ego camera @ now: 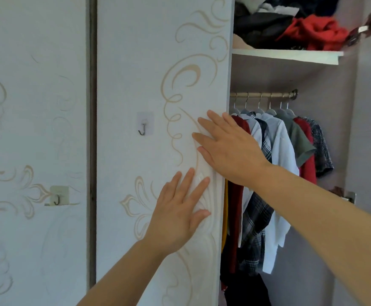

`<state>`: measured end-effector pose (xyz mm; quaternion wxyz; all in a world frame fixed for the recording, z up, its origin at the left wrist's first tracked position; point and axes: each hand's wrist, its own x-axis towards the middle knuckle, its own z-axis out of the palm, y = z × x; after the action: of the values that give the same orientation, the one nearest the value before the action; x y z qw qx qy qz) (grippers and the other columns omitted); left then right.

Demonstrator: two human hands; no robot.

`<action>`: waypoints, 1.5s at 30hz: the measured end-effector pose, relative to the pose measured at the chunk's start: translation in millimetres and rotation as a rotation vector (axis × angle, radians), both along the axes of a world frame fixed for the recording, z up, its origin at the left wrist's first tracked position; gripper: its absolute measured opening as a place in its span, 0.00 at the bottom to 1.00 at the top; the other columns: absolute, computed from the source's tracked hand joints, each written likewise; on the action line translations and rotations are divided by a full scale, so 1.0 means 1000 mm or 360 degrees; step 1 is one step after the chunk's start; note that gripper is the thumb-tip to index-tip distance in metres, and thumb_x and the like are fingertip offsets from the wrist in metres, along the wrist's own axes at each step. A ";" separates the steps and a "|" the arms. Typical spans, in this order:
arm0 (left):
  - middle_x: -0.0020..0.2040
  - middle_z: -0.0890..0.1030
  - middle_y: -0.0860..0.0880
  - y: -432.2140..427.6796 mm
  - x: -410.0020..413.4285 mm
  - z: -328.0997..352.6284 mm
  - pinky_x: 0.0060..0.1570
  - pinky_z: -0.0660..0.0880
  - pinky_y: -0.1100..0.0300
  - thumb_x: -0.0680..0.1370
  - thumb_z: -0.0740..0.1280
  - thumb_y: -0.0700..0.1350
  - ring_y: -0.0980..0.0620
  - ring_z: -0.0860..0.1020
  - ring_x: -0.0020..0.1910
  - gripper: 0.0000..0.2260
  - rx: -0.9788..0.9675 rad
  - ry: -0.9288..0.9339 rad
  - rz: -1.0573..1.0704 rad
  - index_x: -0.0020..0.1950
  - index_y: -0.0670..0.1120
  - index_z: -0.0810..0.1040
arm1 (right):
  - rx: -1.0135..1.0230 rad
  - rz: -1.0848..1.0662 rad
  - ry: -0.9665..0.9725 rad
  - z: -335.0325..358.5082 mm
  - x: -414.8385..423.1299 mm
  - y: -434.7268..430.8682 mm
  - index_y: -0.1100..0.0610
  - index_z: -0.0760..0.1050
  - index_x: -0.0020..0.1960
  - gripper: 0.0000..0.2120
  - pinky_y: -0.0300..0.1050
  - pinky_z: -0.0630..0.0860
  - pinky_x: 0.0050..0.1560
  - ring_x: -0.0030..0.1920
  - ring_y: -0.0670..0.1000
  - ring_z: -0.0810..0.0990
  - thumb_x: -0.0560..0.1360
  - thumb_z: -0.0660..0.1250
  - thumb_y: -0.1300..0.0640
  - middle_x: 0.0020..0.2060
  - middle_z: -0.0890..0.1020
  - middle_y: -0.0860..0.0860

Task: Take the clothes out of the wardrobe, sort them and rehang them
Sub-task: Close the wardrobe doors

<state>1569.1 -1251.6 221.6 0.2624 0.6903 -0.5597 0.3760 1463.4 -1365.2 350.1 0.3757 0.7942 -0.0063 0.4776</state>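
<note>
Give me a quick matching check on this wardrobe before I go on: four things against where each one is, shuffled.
1 left hand
2 crumpled red garment
3 white shirt
4 upper hook

A hanging on the rail
B pressed flat on the door
C stuck on the door, nothing hanging from it
D heaped on the top shelf

Pairs: 1-B, 2-D, 3-A, 4-C

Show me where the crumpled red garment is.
Upper right of the head view: the crumpled red garment lies on the white wardrobe shelf, beside dark clothes.
</note>
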 end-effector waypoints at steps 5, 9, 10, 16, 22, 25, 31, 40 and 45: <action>0.76 0.46 0.51 -0.031 0.016 -0.003 0.71 0.50 0.41 0.78 0.45 0.63 0.43 0.45 0.75 0.26 0.0047 -0.0044 0.0112 0.74 0.59 0.43 | 0.0023 -0.0080 0.0050 -0.004 0.015 -0.033 0.60 0.74 0.63 0.20 0.58 0.57 0.69 0.68 0.65 0.66 0.77 0.60 0.50 0.65 0.72 0.63; 0.76 0.50 0.48 -0.052 0.040 -0.003 0.67 0.46 0.37 0.75 0.47 0.66 0.39 0.48 0.74 0.31 0.0023 -0.0051 0.0259 0.75 0.57 0.46 | 0.0076 -0.0212 0.0099 -0.008 0.030 -0.053 0.58 0.70 0.67 0.23 0.58 0.58 0.69 0.70 0.66 0.62 0.77 0.61 0.47 0.68 0.68 0.64; 0.75 0.51 0.47 -0.055 0.046 -0.004 0.66 0.47 0.36 0.75 0.48 0.67 0.38 0.49 0.73 0.32 -0.0003 -0.0024 0.0280 0.75 0.56 0.48 | 0.0075 -0.0247 0.0098 -0.009 0.033 -0.057 0.58 0.69 0.68 0.24 0.58 0.58 0.69 0.70 0.66 0.62 0.77 0.61 0.46 0.68 0.67 0.64; 0.73 0.63 0.42 -0.081 0.088 -0.009 0.61 0.60 0.31 0.75 0.51 0.64 0.34 0.62 0.69 0.29 0.0022 -0.0150 0.0294 0.72 0.51 0.65 | 0.0245 -0.0442 0.0161 -0.019 0.063 -0.089 0.54 0.53 0.76 0.29 0.53 0.49 0.73 0.74 0.61 0.49 0.79 0.54 0.44 0.75 0.52 0.60; 0.72 0.65 0.41 -0.111 0.120 -0.015 0.60 0.61 0.30 0.72 0.67 0.59 0.35 0.64 0.69 0.29 -0.0145 -0.0324 0.0295 0.70 0.50 0.68 | 0.0458 -0.0380 0.0063 -0.044 0.103 -0.109 0.56 0.61 0.73 0.30 0.56 0.64 0.67 0.71 0.63 0.60 0.75 0.65 0.48 0.72 0.62 0.62; 0.71 0.67 0.42 -0.122 0.132 -0.017 0.60 0.59 0.30 0.61 0.77 0.57 0.35 0.64 0.69 0.39 -0.0226 -0.0390 0.0303 0.69 0.51 0.69 | 0.0434 -0.0336 -0.0043 -0.052 0.116 -0.120 0.56 0.65 0.71 0.30 0.59 0.65 0.65 0.69 0.64 0.65 0.73 0.66 0.47 0.69 0.66 0.63; 0.72 0.61 0.44 -0.132 0.146 -0.020 0.62 0.53 0.32 0.61 0.75 0.59 0.39 0.58 0.70 0.41 -0.0349 -0.0506 0.0283 0.70 0.52 0.65 | 0.0357 -0.0234 -0.0171 -0.058 0.128 -0.134 0.57 0.66 0.70 0.29 0.61 0.66 0.65 0.68 0.66 0.65 0.74 0.62 0.45 0.69 0.67 0.64; 0.69 0.70 0.41 -0.123 0.132 -0.017 0.61 0.57 0.31 0.60 0.78 0.53 0.35 0.66 0.68 0.36 -0.0281 -0.0363 0.0301 0.66 0.48 0.74 | 0.0610 -0.0323 0.0016 -0.054 0.107 -0.111 0.55 0.64 0.71 0.27 0.58 0.59 0.71 0.72 0.63 0.59 0.75 0.65 0.49 0.71 0.64 0.61; 0.63 0.75 0.42 -0.135 0.089 -0.009 0.62 0.62 0.35 0.69 0.73 0.48 0.39 0.71 0.64 0.23 -0.0402 -0.0276 -0.0020 0.63 0.46 0.76 | 0.0642 -0.0222 -0.0294 -0.069 0.046 -0.101 0.60 0.72 0.65 0.21 0.57 0.65 0.67 0.67 0.63 0.68 0.74 0.67 0.54 0.63 0.73 0.60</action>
<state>1658.5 -1386.3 212.7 0.3002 0.6133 -0.5328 0.4999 1509.2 -1466.7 281.2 0.2394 0.8038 -0.1907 0.5102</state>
